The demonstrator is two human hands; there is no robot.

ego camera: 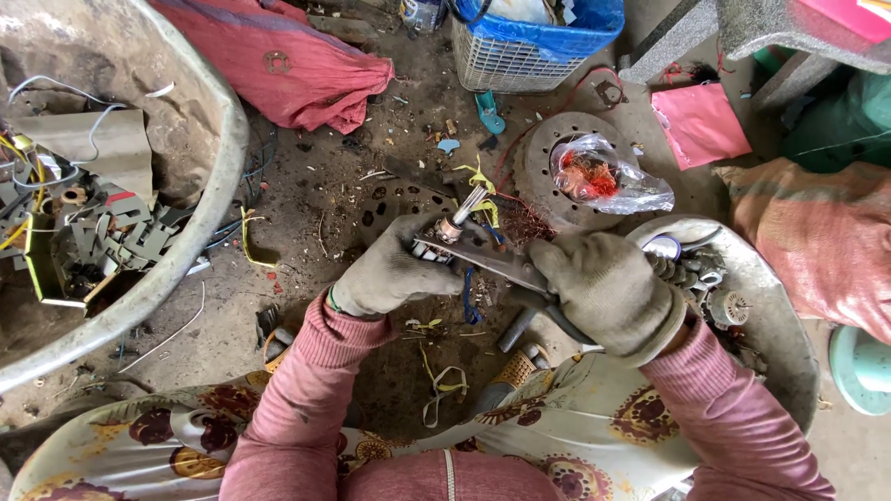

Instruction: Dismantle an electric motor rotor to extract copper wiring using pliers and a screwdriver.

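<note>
We see the gloved left hand (394,274) clenched around a small motor rotor (452,225) above the floor, the right hand (608,295) squeezing pliers (506,266) against it; a slip could nick the glove.

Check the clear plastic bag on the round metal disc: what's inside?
The clear plastic bag holds a tangle of reddish-orange copper-coloured wire. Crumpled, glaring plastic hides anything else; the disc centre beneath is covered.

A metal basin (200,232) lies left, a basket (520,51) behind the hands.

Matt grey cloth gloves (608,289) hold dull metal pliers (492,261) over rough dirt floor (306,232).
</note>
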